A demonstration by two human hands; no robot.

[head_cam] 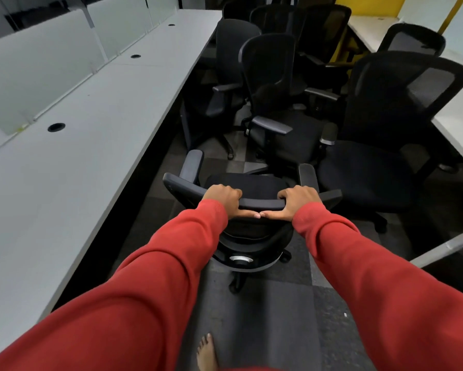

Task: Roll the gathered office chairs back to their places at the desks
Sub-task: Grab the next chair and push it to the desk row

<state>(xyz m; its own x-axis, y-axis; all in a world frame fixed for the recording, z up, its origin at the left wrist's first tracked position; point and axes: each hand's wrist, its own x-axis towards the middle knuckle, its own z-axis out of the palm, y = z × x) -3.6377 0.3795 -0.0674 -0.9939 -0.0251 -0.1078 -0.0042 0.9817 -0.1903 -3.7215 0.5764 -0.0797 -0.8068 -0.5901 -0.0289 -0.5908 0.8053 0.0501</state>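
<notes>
A black mesh office chair [251, 184] stands right in front of me in the aisle, its back toward me. My left hand [223, 200] and my right hand [297, 200] both grip the top rail of its backrest, thumbs meeting underneath at the middle. Beyond it, several more black office chairs [278, 103] are bunched together in the aisle. A long grey desk [91, 129] runs along the left side.
A white desk [460, 111] lines the right side, with a chair [385, 156] close against it. Frosted dividers [37, 62] stand on the left desk. Grey carpet tiles cover the narrow aisle. My bare foot [206, 352] shows at the bottom.
</notes>
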